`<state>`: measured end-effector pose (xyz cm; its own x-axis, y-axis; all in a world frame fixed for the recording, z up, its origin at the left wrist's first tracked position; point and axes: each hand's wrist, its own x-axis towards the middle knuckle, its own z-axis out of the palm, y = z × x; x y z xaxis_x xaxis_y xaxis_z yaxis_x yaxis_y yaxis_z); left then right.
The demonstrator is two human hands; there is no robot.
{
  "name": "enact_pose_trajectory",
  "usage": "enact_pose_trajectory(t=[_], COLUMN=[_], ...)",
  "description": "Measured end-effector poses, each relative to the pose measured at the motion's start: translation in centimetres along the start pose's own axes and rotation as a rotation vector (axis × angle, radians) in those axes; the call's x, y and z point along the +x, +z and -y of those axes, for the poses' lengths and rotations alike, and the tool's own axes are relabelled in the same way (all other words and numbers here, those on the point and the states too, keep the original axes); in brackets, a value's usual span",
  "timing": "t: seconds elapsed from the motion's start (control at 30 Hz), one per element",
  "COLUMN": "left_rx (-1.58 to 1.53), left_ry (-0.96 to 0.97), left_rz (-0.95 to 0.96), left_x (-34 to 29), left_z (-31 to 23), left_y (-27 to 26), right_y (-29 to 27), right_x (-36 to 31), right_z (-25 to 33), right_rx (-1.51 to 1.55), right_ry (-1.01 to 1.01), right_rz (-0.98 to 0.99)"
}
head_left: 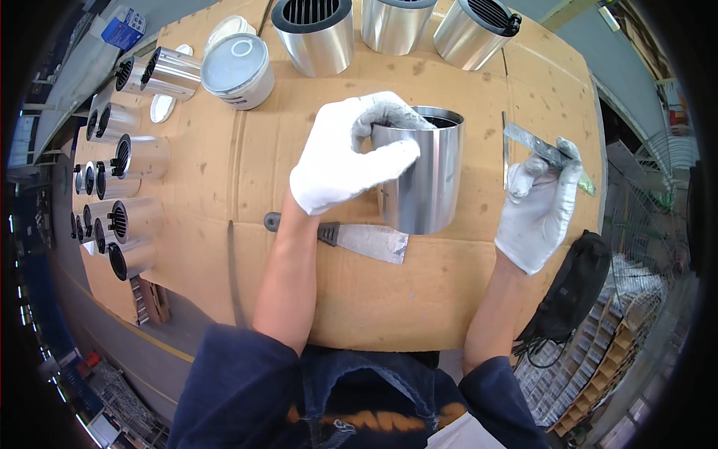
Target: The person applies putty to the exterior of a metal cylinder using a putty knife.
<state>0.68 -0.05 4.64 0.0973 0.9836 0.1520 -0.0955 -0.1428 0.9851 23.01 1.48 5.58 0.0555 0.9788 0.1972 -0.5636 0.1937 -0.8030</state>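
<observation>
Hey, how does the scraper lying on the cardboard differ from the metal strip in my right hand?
The scraper lies on the cardboard, while the metal strip is held in the right hand. The scraper's blade widens toward its end; the strip looks narrow. Both show grey, smudged metal.

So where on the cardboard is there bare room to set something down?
Bare cardboard lies between the left hand and the grilled metal cylinders at left, and between the forearms below the putty knife. Crowded: left and far edges, with cylinders and a lidded tub.
</observation>
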Motion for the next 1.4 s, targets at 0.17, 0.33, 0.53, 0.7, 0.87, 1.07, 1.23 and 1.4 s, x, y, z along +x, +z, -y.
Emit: enact_pose_trajectory(t=[0.17,0.33,0.53,0.7,0.87,1.07,1.23,1.4], left_rx=[0.083,0.078,0.076,0.091,0.074,0.089,0.104,0.069], left_ry=[0.002,-0.027,0.001,0.014,0.025,0.042,0.077,0.05], left_rz=[-0.035,-0.091,-0.073,-0.064,-0.059,-0.062,-0.061,-0.062], left_x=[0.1,0.2,0.2,0.3,0.3,0.2,0.2,0.1], left_z=[-0.9,-0.6,-0.4,-0.8,-0.6,-0.5,-0.2,-0.4], left_y=[0.8,1.1,1.0,1.1,1.0,0.9,1.0,1.0], right_y=[0.1,0.1,1.4,1.3,1.3,1.4,1.8,1.5], right_x=[0.2,0.2,-0.4,-0.6,-0.7,-0.7,-0.9,-0.6], right_z=[0.1,0.0,-0.8,-1.2,-1.5,-1.6,-1.4,-0.9], right_rx=[0.065,0.111,-0.05,-0.088,-0.107,-0.158,-0.203,-0.093], right_ry=[0.002,0.054,0.139,0.15,0.149,0.121,0.115,0.075], right_rz=[-0.042,0.039,0.024,0.061,0.055,0.034,0.009,0.012])
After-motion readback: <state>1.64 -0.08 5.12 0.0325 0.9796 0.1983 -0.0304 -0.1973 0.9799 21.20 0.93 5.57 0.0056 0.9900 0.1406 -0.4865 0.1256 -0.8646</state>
